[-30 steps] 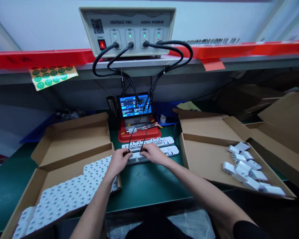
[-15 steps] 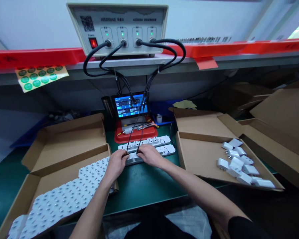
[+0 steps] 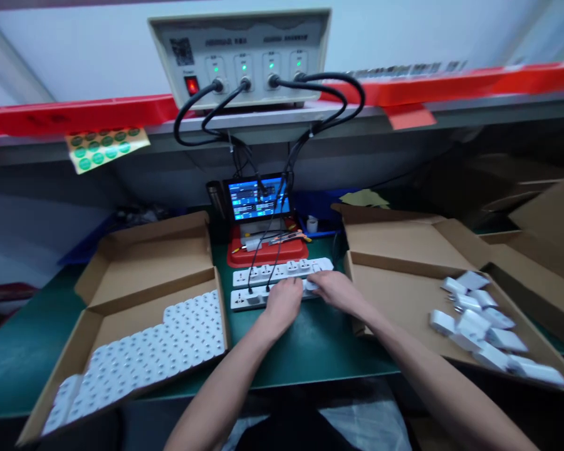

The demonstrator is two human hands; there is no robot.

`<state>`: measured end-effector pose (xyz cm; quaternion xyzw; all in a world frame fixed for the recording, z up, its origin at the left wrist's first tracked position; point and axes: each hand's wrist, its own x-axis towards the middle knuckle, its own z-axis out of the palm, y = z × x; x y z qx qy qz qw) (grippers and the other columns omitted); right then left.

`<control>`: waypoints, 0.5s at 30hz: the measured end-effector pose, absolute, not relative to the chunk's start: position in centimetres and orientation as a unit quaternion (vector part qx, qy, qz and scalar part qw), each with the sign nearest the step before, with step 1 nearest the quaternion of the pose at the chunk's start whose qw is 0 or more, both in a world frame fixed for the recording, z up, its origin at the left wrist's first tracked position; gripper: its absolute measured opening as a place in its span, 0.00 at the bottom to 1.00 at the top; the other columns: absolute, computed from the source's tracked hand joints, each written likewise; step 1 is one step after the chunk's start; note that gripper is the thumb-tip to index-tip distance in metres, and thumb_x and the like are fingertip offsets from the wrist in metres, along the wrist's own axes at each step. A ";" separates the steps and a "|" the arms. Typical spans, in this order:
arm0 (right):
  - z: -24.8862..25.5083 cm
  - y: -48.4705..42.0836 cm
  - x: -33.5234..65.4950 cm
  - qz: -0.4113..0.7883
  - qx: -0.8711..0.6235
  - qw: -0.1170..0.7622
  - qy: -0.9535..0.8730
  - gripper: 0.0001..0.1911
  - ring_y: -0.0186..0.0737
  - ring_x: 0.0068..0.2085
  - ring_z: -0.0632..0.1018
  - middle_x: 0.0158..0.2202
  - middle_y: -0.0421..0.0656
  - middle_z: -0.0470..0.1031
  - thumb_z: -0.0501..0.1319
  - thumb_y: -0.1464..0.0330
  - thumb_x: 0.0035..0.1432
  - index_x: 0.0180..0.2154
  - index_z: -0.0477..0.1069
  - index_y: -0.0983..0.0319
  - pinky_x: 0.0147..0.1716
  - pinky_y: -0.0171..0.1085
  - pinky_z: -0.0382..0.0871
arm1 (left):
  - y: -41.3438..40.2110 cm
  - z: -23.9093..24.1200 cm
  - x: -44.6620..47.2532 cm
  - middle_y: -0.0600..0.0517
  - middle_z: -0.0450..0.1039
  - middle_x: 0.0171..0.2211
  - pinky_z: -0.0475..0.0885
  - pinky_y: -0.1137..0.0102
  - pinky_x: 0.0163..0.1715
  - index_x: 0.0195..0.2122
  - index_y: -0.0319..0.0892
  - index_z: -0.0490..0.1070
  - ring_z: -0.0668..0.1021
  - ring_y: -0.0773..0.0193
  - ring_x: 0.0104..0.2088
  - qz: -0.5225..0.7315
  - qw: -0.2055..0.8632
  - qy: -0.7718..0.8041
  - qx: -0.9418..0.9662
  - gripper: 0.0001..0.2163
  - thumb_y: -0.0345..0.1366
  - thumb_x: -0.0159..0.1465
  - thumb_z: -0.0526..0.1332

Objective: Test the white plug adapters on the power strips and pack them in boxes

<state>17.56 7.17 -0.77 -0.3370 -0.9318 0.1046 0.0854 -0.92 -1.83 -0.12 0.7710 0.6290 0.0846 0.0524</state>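
Two white power strips lie side by side on the green bench, the near power strip (image 3: 247, 298) and the far power strip (image 3: 272, 271). My left hand (image 3: 282, 303) rests on the middle of the near strip with its fingers curled down. My right hand (image 3: 331, 287) lies on the right end of the strips, fingers bent over them. What either hand grips is hidden. Thin black cables (image 3: 276, 244) run from the strips up to a small lit screen (image 3: 257, 198) and a grey tester box (image 3: 242, 55) on the shelf.
A cardboard box at left (image 3: 136, 250) holds rows of white chargers (image 3: 145, 357). A cardboard box at right (image 3: 395, 263) holds several loose white chargers (image 3: 479, 322). A red tray (image 3: 267, 250) with tools sits behind the strips. A sticker sheet (image 3: 104, 147) hangs off the shelf.
Both hands have shifted to the right along the power strips, uncovering the left end of the near strip. The view has also swung a little.
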 end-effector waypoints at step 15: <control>5.3 0.1 14.4 0.377 -0.283 0.301 -0.829 0.22 0.43 0.35 0.81 0.38 0.45 0.82 0.62 0.54 0.69 0.57 0.74 0.58 0.35 0.39 0.77 | -9.1 2.0 -2.0 0.44 0.75 0.59 0.76 0.57 0.56 0.68 0.47 0.66 0.79 0.54 0.55 0.586 0.315 0.555 0.500 0.26 0.46 0.71 0.63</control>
